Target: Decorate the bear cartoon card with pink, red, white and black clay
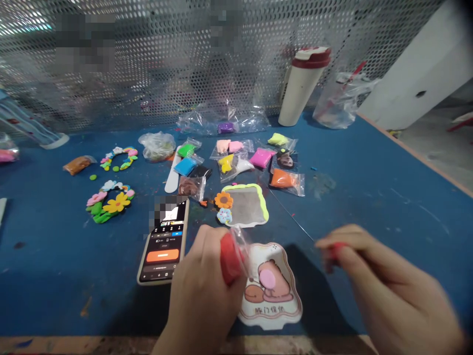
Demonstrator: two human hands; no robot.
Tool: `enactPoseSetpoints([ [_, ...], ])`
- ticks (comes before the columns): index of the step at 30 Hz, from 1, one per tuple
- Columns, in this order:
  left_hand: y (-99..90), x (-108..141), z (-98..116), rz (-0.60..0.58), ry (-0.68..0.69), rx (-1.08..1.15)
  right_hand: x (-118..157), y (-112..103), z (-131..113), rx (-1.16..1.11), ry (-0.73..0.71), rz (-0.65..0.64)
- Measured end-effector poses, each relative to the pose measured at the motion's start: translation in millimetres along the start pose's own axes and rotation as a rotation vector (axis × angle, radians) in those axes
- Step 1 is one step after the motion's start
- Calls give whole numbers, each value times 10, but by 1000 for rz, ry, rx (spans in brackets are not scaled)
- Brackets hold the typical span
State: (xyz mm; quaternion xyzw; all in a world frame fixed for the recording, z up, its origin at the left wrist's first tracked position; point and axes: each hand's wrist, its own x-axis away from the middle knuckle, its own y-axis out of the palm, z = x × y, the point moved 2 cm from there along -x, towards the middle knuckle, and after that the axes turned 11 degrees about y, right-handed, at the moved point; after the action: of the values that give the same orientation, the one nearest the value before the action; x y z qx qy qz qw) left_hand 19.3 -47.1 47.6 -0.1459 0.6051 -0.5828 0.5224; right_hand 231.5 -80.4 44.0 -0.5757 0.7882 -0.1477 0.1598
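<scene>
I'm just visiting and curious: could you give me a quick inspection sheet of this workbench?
surface: blue table, flecked with paint or clay.
things: clear bag of red clay; blurred red piece; animal plaque beneath them.
hands: left hand grips the bag; right hand pinches the red piece.
clutter: phone, bagged coloured clays, clay flower wreath.
cables: nothing seen, except a thin wire-like line.
surroundings: perforated metal screen, cream tumbler, white panel.

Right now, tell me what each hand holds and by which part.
The left hand grips a clear bag of red clay around its filled part. The right hand pinches a small bit of red clay between its fingertips, somewhat blurred.
</scene>
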Motion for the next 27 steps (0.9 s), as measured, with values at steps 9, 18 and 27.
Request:
enactPoseSetpoints([
  [9, 90, 5, 150, -52, 253, 99, 65, 387, -209, -74, -60, -122],
  [18, 101, 51, 172, -49, 360, 82, 122, 390, -238, 330, -287, -30],
  [27, 110, 58, 160, -120, 292, 190, 165, 423, -162, 124, -296, -203],
])
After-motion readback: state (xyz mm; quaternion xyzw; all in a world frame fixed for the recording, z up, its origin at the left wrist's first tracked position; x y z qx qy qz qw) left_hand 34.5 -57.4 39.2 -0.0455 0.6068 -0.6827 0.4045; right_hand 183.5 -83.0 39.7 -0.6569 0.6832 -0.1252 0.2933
